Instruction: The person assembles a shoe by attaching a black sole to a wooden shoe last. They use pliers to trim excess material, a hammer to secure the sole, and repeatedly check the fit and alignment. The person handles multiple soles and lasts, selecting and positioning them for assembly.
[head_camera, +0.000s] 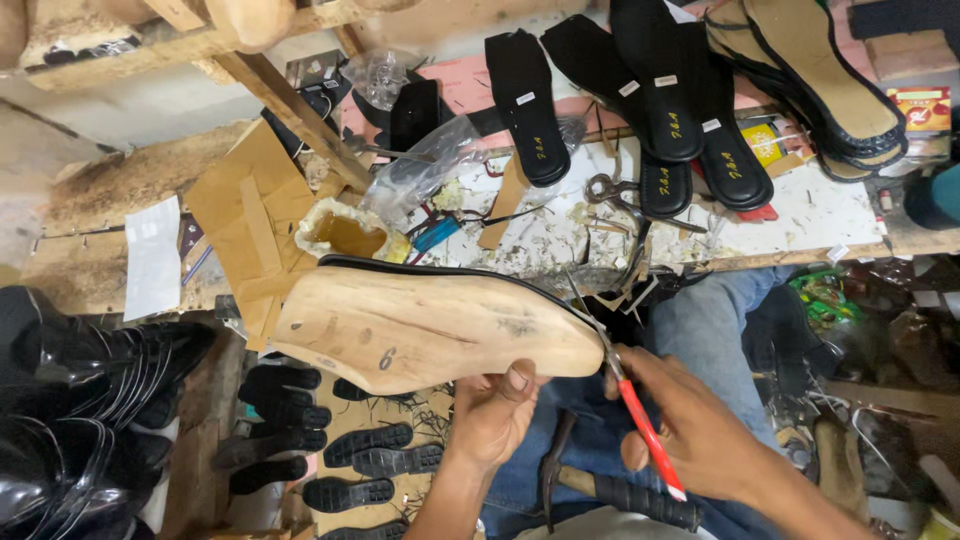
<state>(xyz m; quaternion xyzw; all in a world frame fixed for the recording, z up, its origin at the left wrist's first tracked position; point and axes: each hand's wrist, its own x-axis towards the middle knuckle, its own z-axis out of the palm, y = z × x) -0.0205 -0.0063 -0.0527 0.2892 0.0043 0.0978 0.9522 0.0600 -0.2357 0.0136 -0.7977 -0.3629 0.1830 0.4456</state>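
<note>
Over the lap, a wooden last (430, 325) is gripped from below by the left hand (492, 415), fingers closed on it. Red-handled pliers (640, 420) are clasped by the right hand (690, 430) at the last's tip. A hammer (600, 488) lies beneath.

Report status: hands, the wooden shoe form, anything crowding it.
Left hand grips wooden shoe last from below. Right hand holds red-handled tool, tip at last's toe end. Hammer lies on lap; bench edge close behind.
</note>
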